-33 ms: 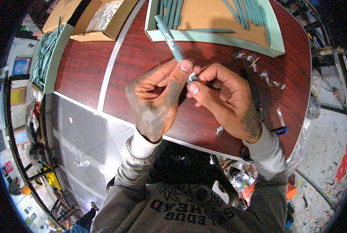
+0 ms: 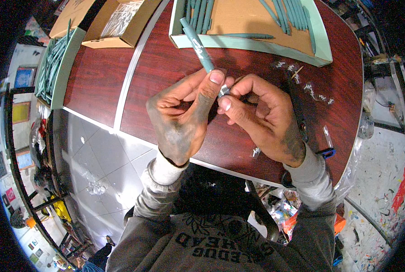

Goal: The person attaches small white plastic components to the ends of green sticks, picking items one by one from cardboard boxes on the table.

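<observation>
My left hand [image 2: 184,113] is closed on a grey-green pen [image 2: 198,47], thumb pressed against its barrel. The pen slants up and away to the left, with white lettering along its side. My right hand [image 2: 268,115] meets the left one at the pen's near end. There its thumb and fingers pinch a small pale, shiny piece [image 2: 224,92]. Whether that piece is part of the pen or something on it, I cannot tell. Beyond my hands stands a pale green box [image 2: 252,47] with a brown inside, holding several more such pens.
Small clear pieces with white lettering [image 2: 309,89] lie on the dark red table [image 2: 166,59] at right, beside a thin wooden stick [image 2: 297,72]. A blue-handled tool [image 2: 327,153] lies near the right edge. At far left are a box packed with pens [image 2: 55,63] and a cardboard box [image 2: 107,41] holding white pieces.
</observation>
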Motion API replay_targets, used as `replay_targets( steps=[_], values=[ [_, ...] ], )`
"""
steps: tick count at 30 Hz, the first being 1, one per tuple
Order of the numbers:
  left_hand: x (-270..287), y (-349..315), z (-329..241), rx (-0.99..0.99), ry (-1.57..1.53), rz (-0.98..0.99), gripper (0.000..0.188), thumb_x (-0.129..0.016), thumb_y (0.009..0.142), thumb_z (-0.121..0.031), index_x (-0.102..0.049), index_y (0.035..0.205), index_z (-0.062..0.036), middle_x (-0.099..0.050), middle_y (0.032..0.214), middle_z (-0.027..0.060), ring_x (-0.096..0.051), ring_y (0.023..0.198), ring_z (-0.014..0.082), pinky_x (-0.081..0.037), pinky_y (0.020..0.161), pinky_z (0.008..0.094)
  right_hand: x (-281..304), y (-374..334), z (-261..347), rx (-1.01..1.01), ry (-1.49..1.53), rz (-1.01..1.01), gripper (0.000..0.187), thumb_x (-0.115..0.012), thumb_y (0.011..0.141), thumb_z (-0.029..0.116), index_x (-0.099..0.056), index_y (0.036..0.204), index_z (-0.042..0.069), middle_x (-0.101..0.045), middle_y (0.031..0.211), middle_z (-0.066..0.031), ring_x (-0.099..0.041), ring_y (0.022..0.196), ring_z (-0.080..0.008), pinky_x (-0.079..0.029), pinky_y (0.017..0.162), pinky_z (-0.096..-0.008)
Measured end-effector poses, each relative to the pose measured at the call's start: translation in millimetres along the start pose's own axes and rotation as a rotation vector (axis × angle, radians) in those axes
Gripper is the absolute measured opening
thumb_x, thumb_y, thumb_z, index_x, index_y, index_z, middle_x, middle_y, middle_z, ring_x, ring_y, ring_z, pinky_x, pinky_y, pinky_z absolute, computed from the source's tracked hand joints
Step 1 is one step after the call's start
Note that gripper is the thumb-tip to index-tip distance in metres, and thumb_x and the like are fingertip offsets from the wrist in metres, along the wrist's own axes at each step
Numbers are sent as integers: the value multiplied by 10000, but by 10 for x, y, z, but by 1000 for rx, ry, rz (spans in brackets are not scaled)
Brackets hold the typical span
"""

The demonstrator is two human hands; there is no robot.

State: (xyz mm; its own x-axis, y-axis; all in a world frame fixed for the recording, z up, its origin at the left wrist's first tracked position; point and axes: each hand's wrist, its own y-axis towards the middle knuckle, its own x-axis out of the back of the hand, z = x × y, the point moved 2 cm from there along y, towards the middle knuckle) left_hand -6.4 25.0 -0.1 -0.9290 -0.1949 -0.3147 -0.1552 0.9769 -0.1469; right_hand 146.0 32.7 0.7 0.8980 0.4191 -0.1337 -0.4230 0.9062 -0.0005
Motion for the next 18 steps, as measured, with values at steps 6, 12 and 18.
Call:
replay_targets(
  steps=[6, 12, 18],
  values=[
    [8, 6, 17, 20, -34, 5, 230, -701, 958, -138, -724, 1097, 44, -747, 905, 106, -662, 764, 93, -561, 653, 231, 6, 9, 13, 24, -51, 6, 128, -611, 1003, 100, -589, 999, -26, -606, 1006, -69, -607, 898, -99, -535, 744, -253],
    [-1, 37, 3, 1, -31, 16, 236, -702, 961, -158, -731, 1081, 43, -744, 884, 86, -640, 730, 74, -541, 619, 221, 26, 27, -6, 74, -136, -1, 153, -611, 1001, 93, -613, 949, -51, -599, 971, -84, -606, 833, -113, -533, 720, -252],
    [2, 52, 22, -37, -8, 15, 237, -704, 959, -158, -731, 1081, 43, -743, 882, 80, -623, 692, 66, -521, 572, 216, 31, 28, -21, -15, -49, -30, 178, -651, 979, 131, -593, 849, 23, -636, 891, -44, -619, 887, -105, -513, 793, -267]
  ],
)
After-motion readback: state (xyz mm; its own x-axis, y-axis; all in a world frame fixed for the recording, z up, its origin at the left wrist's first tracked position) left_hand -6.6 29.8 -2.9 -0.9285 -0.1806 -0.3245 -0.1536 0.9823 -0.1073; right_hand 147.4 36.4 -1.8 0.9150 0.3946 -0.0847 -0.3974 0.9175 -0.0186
